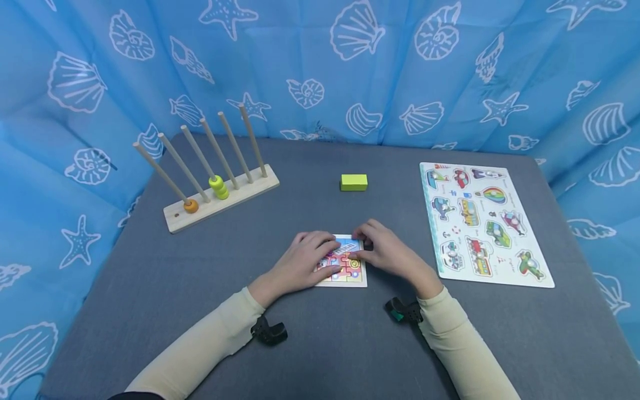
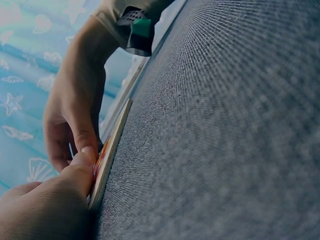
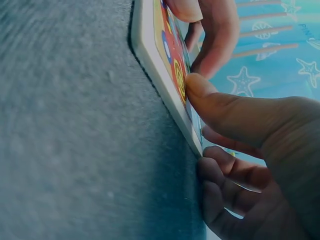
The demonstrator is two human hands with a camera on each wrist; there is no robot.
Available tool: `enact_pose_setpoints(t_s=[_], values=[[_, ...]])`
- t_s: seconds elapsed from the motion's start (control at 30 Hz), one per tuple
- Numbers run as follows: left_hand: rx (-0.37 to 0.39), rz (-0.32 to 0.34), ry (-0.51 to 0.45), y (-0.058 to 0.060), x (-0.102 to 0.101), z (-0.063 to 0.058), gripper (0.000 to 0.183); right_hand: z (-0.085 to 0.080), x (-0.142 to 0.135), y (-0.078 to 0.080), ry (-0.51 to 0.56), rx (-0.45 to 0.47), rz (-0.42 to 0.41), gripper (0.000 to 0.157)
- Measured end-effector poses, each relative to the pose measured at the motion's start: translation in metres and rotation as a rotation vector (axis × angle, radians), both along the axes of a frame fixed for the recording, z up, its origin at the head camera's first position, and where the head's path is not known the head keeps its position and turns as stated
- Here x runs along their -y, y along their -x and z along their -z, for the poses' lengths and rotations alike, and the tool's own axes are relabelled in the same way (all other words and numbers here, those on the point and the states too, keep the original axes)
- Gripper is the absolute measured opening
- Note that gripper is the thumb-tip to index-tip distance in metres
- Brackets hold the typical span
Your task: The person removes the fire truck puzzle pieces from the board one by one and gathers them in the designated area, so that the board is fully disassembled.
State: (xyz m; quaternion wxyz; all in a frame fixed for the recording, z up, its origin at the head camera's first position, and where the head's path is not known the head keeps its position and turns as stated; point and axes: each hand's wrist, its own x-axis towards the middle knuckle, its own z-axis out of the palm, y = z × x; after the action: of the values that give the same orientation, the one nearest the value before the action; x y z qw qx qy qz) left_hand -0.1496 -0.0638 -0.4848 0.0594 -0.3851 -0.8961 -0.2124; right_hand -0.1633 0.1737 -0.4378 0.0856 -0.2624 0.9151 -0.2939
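A small square jigsaw puzzle in a pale wooden tray lies flat on the table, its pieces pink, red and blue. My left hand rests over its left side, thumb on the lower pieces and fingers across the upper left. From the right, my right hand holds the puzzle's edge. The right thumb presses on the picture face, while the other fingers curl at the rim. In the left wrist view, the tray's edge lies against the cloth. Both hands partly cover the picture.
A wooden peg stand with green and orange beads stands at the back left. Beyond the puzzle sits a yellow-green block. To the right lies a white vehicle peg board. A blue shell-patterned curtain borders the grey table.
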Motion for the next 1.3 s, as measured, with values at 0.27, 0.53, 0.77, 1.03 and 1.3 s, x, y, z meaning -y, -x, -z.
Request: enact_pose_setpoints(t_s=[0.27,0.53,0.77,1.03,1.3], values=[[0.008,0.002,-0.004,0.0,0.0,0.0,0.047,-0.007,-0.006,0.001,-0.031,0.037,0.008,0.029],[0.017,-0.013,0.019,0.001,0.0,0.001,0.043,-0.008,-0.007,0.002,-0.036,-0.004,-0.007,0.023],[0.004,-0.003,0.009,0.002,-0.001,0.001,0.042,-0.019,0.003,-0.005,-0.129,0.016,0.046,0.022],[-0.001,-0.006,0.013,0.002,-0.001,0.001,0.042,-0.034,0.007,-0.014,-0.075,0.401,0.189,0.039],[-0.007,0.003,0.001,0.002,-0.001,0.001,0.041,-0.031,0.012,-0.014,0.047,0.543,0.224,0.029]])
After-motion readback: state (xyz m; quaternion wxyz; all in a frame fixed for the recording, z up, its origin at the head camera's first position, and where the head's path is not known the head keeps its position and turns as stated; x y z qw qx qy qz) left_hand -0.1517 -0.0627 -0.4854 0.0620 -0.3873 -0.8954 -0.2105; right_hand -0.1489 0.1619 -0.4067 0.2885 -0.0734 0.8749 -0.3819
